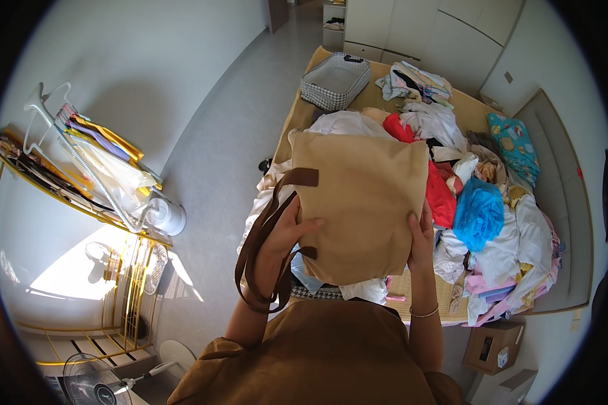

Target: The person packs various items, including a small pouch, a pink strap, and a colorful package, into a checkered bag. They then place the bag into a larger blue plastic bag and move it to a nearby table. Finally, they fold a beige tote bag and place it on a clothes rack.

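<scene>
Both my hands hold a beige canvas tote bag (359, 202) flat in front of me, above the bed. My left hand (289, 228) grips its left edge, thumb on the front face. Dark brown straps (256, 253) hang from that side and loop around my left wrist and forearm. At the right edge, my right hand (421, 235) pinches the bag, its thumb in front and the fingers partly hidden behind. Beneath and beyond the bag, heaped clothes (501, 253) cover much of the bed.
A houndstooth fabric basket (334, 83) stands at the bed's far left corner, beside folded clothes (420, 81). A bright blue bundle (479, 212) lies on the heap. Leftward are a garment steamer (167, 215), a gold rack (81, 202) and a fan (99, 385). A cardboard box (494, 347) sits lower right.
</scene>
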